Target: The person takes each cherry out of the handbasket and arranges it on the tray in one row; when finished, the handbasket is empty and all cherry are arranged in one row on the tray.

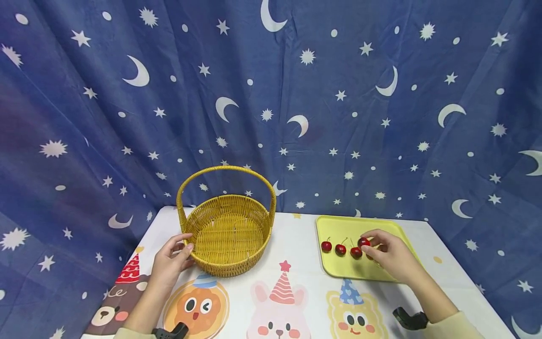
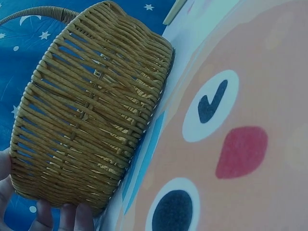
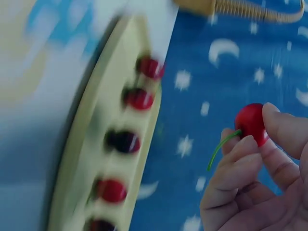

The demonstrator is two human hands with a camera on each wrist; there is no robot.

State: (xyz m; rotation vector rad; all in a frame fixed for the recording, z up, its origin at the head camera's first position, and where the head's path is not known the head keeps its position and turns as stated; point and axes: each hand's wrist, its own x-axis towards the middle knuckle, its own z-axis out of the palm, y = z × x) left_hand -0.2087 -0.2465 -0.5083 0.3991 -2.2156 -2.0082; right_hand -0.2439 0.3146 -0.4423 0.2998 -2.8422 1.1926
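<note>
My left hand (image 1: 172, 259) holds the rim of a yellow woven basket (image 1: 230, 269) with a tall arched handle. In the left wrist view, the thumb is at the rim of the basket (image 2: 91, 110) and the fingers lie against its outer side. Nothing lies inside the basket. On the right, my right hand (image 1: 390, 254) pinches a red cherry (image 3: 251, 122) between thumb and fingers, above a yellow tray (image 1: 345, 271). A green stem hangs from this cherry. Several more cherries (image 1: 340, 249) lie in a row on the tray, some partly hidden by the hand in the head view.
A white tablecloth (image 1: 292, 249) with cartoon animal prints covers the table. Behind it hangs a blue curtain (image 1: 322, 179) with moons and stars, close to the basket and the tray. Black bands (image 1: 410, 319) circle both wrists.
</note>
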